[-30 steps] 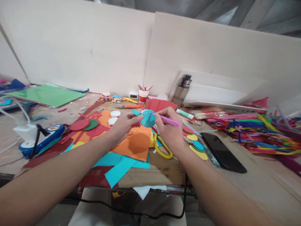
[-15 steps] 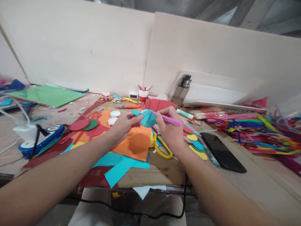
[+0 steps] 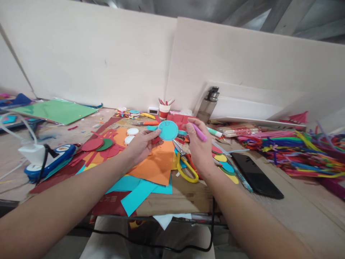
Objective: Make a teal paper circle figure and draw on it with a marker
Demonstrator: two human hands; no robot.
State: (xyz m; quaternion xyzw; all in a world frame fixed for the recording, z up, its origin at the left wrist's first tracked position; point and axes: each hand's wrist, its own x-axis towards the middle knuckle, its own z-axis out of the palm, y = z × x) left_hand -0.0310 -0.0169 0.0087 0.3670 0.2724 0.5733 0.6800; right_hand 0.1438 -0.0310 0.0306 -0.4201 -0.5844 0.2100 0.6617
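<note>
My left hand (image 3: 141, 145) pinches the left edge of a round turquoise paper disc (image 3: 169, 131). A dark line runs around the disc's rim, with small drawn marks near its top left, and turquoise paper pieces stick out at both sides. Held in my right hand (image 3: 199, 149) is a pink-purple marker (image 3: 199, 132), slanted and clear of the disc's face. Yellow-handled scissors (image 3: 185, 169) lie below, between the hands. Orange paper (image 3: 153, 167) and turquoise strips (image 3: 140, 198) lie under the disc and left forearm.
Red and green paper circles (image 3: 92, 144) lie at left, near a blue power strip (image 3: 63, 154). On the right are a black phone (image 3: 256, 175) and many pipe cleaners (image 3: 291, 151). A paper cup (image 3: 164, 110) and a bottle (image 3: 208, 107) stand behind, before a white board (image 3: 242, 64).
The marker has come away from the disc as my right hand moved slightly right. The disc now faces me more squarely, showing its whole outline.
</note>
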